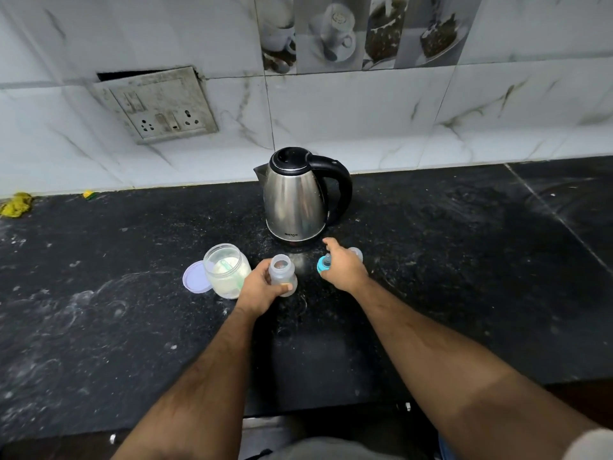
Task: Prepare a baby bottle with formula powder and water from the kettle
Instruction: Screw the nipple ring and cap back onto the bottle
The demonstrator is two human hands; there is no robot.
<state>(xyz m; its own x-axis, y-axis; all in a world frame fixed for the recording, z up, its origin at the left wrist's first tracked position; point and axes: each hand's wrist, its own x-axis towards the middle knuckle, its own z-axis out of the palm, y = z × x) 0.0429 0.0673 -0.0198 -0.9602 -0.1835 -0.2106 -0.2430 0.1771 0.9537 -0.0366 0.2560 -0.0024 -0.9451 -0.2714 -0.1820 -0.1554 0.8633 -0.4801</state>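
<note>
A dark, speckled stone counter (99, 310) runs below a wall of pale marbled tiles (365, 121). Near the middle, toward the far side, stands a steel kettle (295, 200) with a black lid and a black handle that points right; its spout points left.

Just near of the kettle, the left hand (262, 290) grips an open baby bottle (282, 272), fingers behind it and thumb curled across its lower front. The bottle stands upright on the counter with no cap on it, and its mouth faces up. Touching or nearly touching that hand on the left is a clear jar (227, 272) of white powder with a pale green scoop inside. The jar's lilac lid (195, 277) lies flat on the counter just left of the jar, partly behind it.

To the right of the bottle, the right hand (343, 265) is lowered over a blue bottle ring with its teat (323, 263), fingers curled around it. Whether the ring rests on the counter or is lifted is hard to tell. A small clear cap (356, 254) sits just past that hand on its far right side, partly hidden.

On the wall to the left hangs a grimy socket plate (156, 106). A yellow cloth (16, 204) lies at the far left edge of the counter.
</note>
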